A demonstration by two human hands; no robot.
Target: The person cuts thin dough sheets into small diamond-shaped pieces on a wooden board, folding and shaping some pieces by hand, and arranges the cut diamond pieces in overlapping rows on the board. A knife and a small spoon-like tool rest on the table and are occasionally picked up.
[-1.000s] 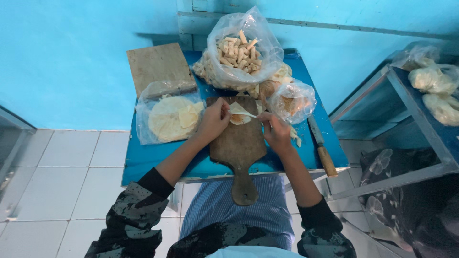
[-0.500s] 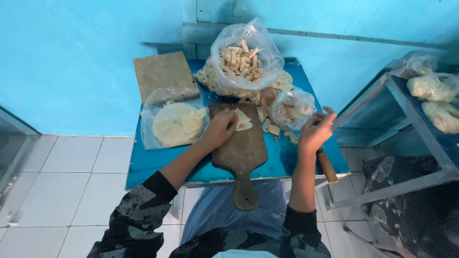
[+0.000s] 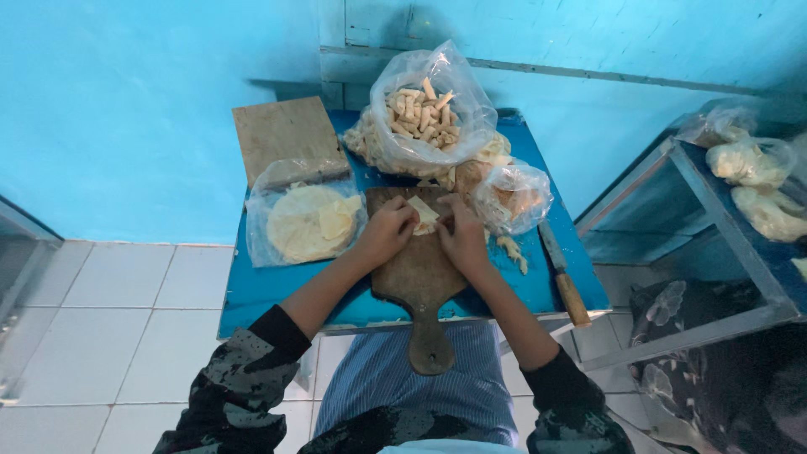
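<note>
The blue table (image 3: 252,290) carries everything, w/ a plain wooden board (image 3: 286,134) at its far left corner and a rack (image 3: 714,227) of filled bags off to the right. At the far middle sits a big clear bag of cut sticks (image 3: 424,113); a smaller clear bag (image 3: 513,197) lies just right of the work spot, and a bag of flat round sheets (image 3: 307,223) lies on the left. The paddle-shaped cutting board (image 3: 420,269) sits centre, handle toward the person & hanging past the table's near edge. A knife (image 3: 559,269) lies on the table right of it, wooden handle nearest the person, close to the edge.

Left hand (image 3: 387,231) and right hand (image 3: 462,235) meet at the far end of the cutting board, fingers curled narrow over a pale dough piece (image 3: 424,214); both seem to pinch or press it, though the exact grip is hidden by the knuckles.

Risks, as a judgement: the board's overhang means a hard press near the handle could tip or slide it; the knife handle near the edge could be knocked off by the right forearm; loose scraps (image 3: 513,250) beside the board could get swept to the floor; the thin piece could tear if pulled unevenly.

The dough piece looks like a small flat strip, long axis approx. diagonal, from far-left to near-right, lying flat on the board.
</note>
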